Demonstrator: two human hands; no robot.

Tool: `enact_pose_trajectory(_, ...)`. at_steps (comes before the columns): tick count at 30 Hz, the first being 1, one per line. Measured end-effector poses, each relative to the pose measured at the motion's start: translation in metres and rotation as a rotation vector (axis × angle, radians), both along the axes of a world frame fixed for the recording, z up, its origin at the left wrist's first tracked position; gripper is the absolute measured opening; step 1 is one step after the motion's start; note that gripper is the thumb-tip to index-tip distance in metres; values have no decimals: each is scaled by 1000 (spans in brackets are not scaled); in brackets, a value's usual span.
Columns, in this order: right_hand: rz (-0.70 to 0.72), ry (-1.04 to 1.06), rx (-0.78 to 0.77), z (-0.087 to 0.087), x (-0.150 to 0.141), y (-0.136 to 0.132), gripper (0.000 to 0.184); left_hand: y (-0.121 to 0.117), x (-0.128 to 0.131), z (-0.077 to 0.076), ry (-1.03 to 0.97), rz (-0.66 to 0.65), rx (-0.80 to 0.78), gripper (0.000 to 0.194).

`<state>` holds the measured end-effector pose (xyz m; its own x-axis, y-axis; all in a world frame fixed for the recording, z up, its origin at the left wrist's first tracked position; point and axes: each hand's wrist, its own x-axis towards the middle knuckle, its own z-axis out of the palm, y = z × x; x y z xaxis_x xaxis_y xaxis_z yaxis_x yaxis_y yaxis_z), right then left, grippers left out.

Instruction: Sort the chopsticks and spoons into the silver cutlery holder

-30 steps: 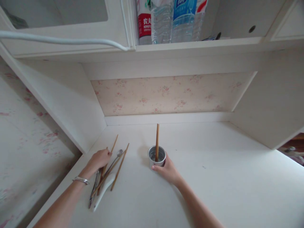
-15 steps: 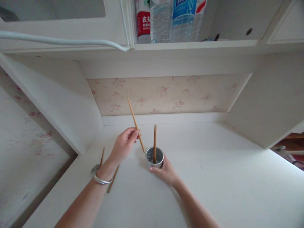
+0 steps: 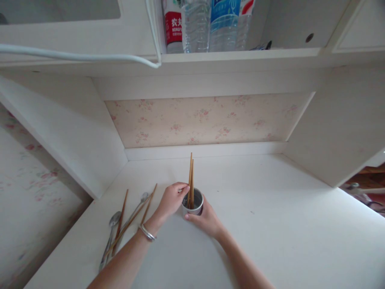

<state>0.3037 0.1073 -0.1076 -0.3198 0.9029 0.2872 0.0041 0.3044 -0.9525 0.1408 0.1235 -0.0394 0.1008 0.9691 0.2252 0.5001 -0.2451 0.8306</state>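
The fingers [image 3: 181, 186] of the left hand [image 3: 171, 199] are pinched around a slim wooden chopstick [image 3: 190, 170] that stands nearly upright, its lower end inside the small metal cup [image 3: 197, 197]. The fingertips are at the cup's rim, on its left side. More chopsticks [image 3: 193, 176] stand close beside it in the cup; they overlap too much to count. The right hand [image 3: 209, 220] grips the cup from the right, its thumb [image 3: 192, 218] across the near side and its other fingers partly hidden behind the wall.

The left wrist is turned inward, with a silver bracelet [image 3: 148, 233] around it, and the forearm runs down and left to the bottom edge. The right forearm runs down and right, low over the surface.

The cup rests on a white bench [image 3: 270, 224] with a few small dark marks to its right. To the left of the cup lies a loose group: a metal spoon [image 3: 114, 218], a dark chopstick [image 3: 121, 214], a longer-handled spoon [image 3: 144, 196], a lighter chopstick [image 3: 129, 226] lying slantwise, and another chopstick [image 3: 149, 203] near the left wrist. The left forearm covers part of this group.

Behind the bench is a strip of floral wallpaper [image 3: 204, 120] between white panels. Above it, a shelf [image 3: 240, 56] holds clear plastic bottles [image 3: 195, 28], with red and blue labels showing. A white cable [image 3: 75, 56] runs across the cabinet at upper left.
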Motion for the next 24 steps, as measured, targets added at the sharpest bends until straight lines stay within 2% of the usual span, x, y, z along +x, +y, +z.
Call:
enact_pose_trajectory(7, 0, -18, 1, 0, 0, 0, 84, -2, 3, -4, -85, 24, -52, 33)
enact_pose_trajectory(16, -16, -48, 16, -3, 1, 1, 82, -1, 5, 7, -72, 99, -68, 38)
enact_pose_trajectory(24, -12, -50, 8, -2, 1, 1, 82, -4, 7, 5, -127, 60, -93, 38)
